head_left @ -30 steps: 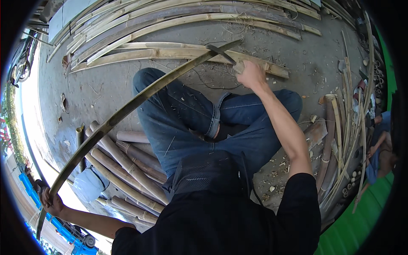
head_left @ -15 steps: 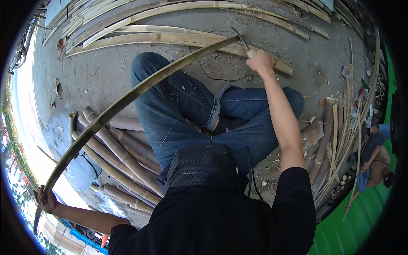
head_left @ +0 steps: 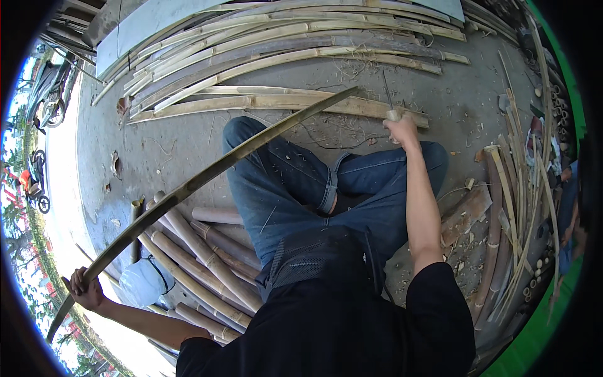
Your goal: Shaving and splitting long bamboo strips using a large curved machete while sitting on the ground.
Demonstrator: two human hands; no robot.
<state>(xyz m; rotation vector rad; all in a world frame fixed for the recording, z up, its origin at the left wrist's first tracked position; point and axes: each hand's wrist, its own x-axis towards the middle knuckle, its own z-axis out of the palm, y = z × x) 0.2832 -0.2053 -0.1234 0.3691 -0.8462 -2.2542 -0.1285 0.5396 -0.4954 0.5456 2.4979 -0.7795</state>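
Observation:
Out at the far left, my left hand is closed round a long split bamboo strip. The strip slants up across my left knee, and its far tip ends above the floor in front of me. In my right hand is a knife, gripped by its light handle, with the thin dark blade pointing away from me. The blade stands a little right of the strip's tip, apart from it. My crossed legs in blue jeans lie below both.
Split bamboo lengths lie in rows across the floor ahead. Whole bamboo poles and a clear plastic jug are at my left. More bamboo pieces and shavings lie at my right. Another person shows partly at the right edge.
The knife has come away from the strip's tip, to the right and nearer me, its blade now upright. The whole view has shifted, with the far rows lower in it.

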